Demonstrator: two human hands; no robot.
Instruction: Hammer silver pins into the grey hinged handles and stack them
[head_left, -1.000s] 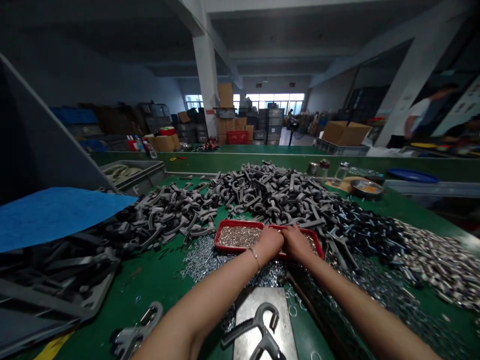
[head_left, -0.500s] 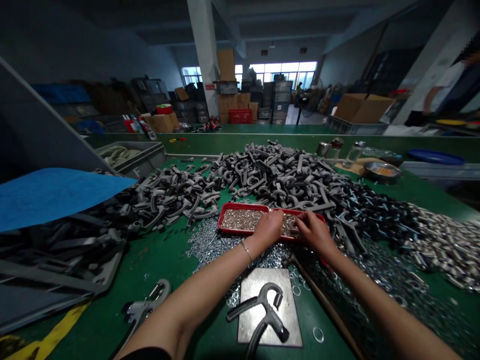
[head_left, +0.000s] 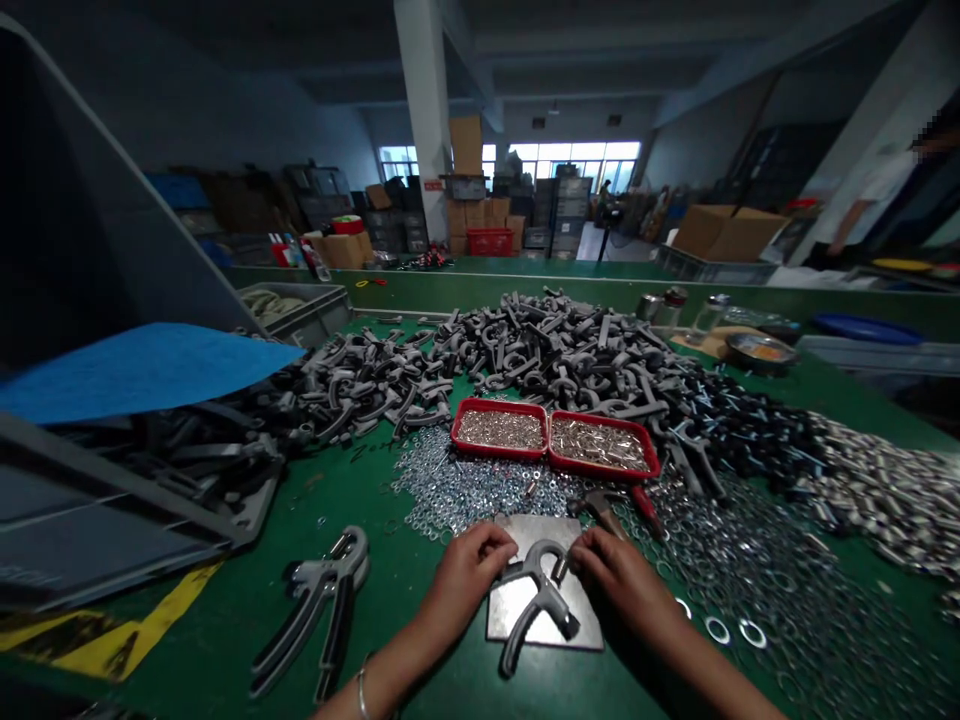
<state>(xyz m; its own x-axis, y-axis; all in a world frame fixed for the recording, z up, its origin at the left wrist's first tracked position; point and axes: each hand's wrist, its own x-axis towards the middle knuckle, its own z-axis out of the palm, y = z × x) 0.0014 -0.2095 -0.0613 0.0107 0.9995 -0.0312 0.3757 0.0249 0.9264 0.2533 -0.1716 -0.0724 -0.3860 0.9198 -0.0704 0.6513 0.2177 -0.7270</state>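
Gray hook-shaped casting (head_left: 551,600) is lying on a steel plate (head_left: 581,628) near the front of the green surface (head_left: 225,640), and the left hand (head_left: 469,578) and right hand (head_left: 615,585) are curving in on either side of it. Each grip is about half closed, with the fingers at or just against the casting's upper part; whether either one has firm hold of it cannot be told. A bangle (head_left: 362,692) is circling the left wrist. Loose steel washers (head_left: 465,480) are spreading around the plate, and a hammer (head_left: 596,505) is lying just beyond the right hand. Two red trays (head_left: 480,402) of small metal parts are sitting side by side past the washers, in front of a wide heap of gray castings (head_left: 570,350). Another gray casting (head_left: 315,590) is lying to the left of the left hand, while a co-worker (head_left: 874,190) is standing at the far right.
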